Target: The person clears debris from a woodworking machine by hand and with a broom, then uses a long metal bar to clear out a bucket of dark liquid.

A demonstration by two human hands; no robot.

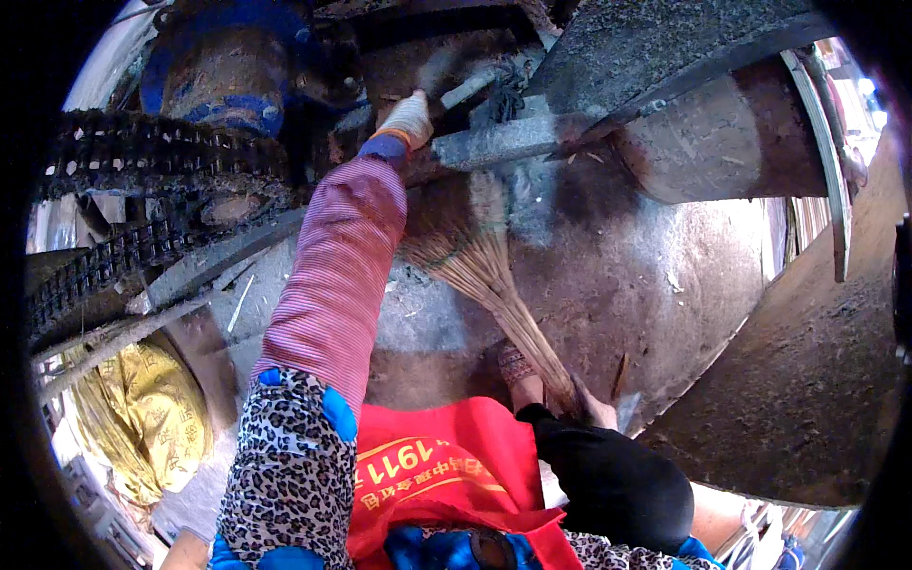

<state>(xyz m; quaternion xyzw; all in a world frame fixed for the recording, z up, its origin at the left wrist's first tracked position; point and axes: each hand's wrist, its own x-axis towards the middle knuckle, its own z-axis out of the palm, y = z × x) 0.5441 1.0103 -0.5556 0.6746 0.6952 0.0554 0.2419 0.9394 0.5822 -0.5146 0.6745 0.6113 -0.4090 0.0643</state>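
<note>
1. One twig broom (513, 309) slants over the brown metal plate's (613, 271) left side; my right hand's (597, 412) fingers look closed round its handle.
2. My gloved left hand (409, 118) braces near the beam (503, 142); finger closure unclear.
3. I'd sweep low, avoiding the chain (171, 157).

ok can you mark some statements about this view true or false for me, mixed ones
1. The left hand wears a pale glove. True.
2. The right hand is at the bristles of the broom. False: the right hand is at the handle end; the bristles fan out away from it.
3. The sack is yellow and lies left of the left sleeve. True.
4. The cloth over the lap is green. False: the cloth is red.
5. The chain is left of the broom. True.
</note>
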